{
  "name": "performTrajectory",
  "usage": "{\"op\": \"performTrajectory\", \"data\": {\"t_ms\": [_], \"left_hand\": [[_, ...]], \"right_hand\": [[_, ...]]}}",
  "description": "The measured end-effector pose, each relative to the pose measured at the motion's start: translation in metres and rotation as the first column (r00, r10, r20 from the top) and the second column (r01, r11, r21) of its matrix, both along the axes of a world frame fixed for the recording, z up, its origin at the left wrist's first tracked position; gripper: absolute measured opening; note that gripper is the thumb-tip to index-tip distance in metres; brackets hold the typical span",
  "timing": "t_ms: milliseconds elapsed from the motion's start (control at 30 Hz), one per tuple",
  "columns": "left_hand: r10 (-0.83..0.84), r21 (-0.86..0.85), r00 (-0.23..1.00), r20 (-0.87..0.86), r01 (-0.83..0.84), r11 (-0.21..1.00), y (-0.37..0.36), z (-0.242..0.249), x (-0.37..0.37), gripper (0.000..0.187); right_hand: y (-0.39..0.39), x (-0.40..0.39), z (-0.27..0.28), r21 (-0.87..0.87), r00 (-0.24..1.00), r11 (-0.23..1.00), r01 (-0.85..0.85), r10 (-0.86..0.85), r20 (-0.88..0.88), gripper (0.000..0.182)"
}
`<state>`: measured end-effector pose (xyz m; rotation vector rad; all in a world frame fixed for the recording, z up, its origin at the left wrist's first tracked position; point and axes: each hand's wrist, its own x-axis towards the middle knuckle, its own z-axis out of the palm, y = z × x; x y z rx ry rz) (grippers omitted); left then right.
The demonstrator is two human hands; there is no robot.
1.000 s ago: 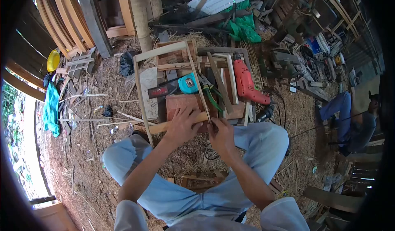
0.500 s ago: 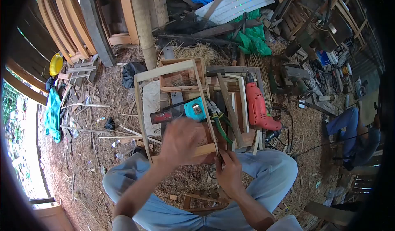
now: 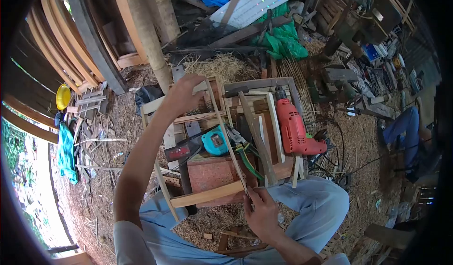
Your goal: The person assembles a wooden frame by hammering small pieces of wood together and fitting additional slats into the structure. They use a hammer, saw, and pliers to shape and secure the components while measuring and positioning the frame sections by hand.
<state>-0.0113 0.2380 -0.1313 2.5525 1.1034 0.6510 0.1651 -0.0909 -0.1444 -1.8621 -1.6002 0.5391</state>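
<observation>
Frame of thin wooden slats lies over workbench clutter. Left hand clamps far top rail, steadying it — right hand pinches near corner joint, keeping it square. Red drill beside.

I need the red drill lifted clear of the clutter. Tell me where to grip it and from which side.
Take the red drill by its handle at the near right end, coming from the right. The body lies flat along the wooden slats, chuck pointing away; the handle juts out toward the cord, clear of the wooden frame and the right hand.
</observation>
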Motion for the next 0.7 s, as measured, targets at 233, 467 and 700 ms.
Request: {"op": "performTrajectory", "data": {"t_ms": [233, 467, 700], "left_hand": [[-0.065, -0.064, 0.994, -0.091, 0.060, 0.996, 0.008, 0.017, 0.005, 0.037], [-0.088, -0.065, 0.996, -0.003, 0.087, 0.994, 0.017, 0.006, -0.005, 0.039], [-0.076, -0.079, 0.995, 0.058, 0.081, 0.994, 0.018, 0.001, -0.006, 0.040]], "right_hand": [[-0.002, -0.001, -0.004, 0.025, 0.998, 0.999, -0.024, 0.023, 0.051, 0.027], [0.000, -0.005, 0.002, -0.002, 0.996, 1.000, -0.009, 0.010, 0.092, 0.028], [-0.003, -0.010, -0.001, 0.043, 0.974, 0.998, -0.045, 0.035, 0.223, 0.029]]}}
